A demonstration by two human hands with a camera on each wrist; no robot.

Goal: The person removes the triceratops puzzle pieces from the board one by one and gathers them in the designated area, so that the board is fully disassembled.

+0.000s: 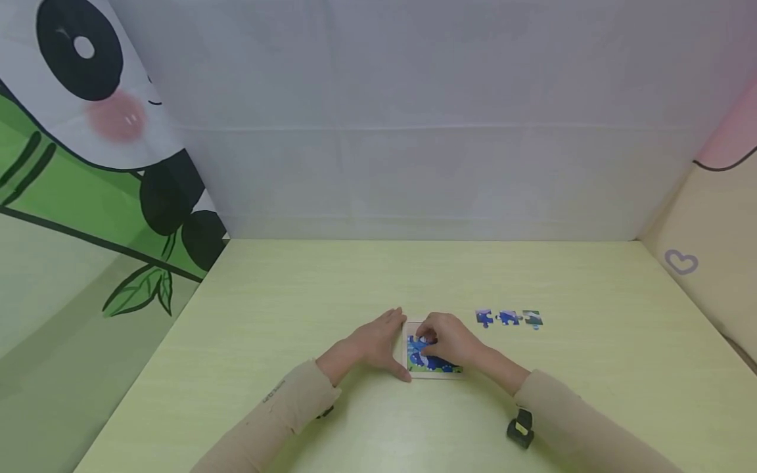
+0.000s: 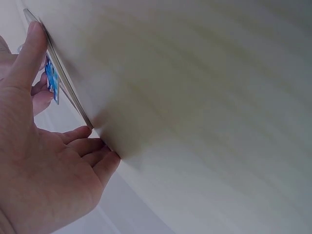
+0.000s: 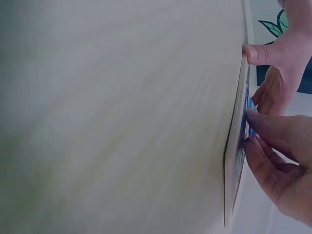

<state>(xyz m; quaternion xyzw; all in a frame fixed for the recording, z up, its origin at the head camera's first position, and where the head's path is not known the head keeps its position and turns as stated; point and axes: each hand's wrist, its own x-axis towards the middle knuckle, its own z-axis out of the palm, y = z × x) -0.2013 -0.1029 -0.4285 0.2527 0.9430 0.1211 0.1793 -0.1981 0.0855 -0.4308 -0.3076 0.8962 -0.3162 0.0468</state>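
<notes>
A small jigsaw puzzle board [image 1: 436, 376] with a pale frame and a blue cartoon picture lies on the table. My left hand [image 1: 380, 341] rests along the board's left side, its thumb at the near corner and its fingers spread toward the far corner. Over the board, my right hand [image 1: 452, 338] pinches a puzzle piece [image 2: 51, 80] between thumb and fingers; in the left wrist view the piece stands tilted above the frame. In the right wrist view, the fingertips are close over the picture, and the hand hides much of the board's upper right in the head view.
Three loose puzzle pieces, one in the middle [image 1: 508, 318], lie in a row right of and beyond the board. The pale wooden table [image 1: 296, 289] meets a white back wall [image 1: 426, 184]. Printed side panels stand left and right.
</notes>
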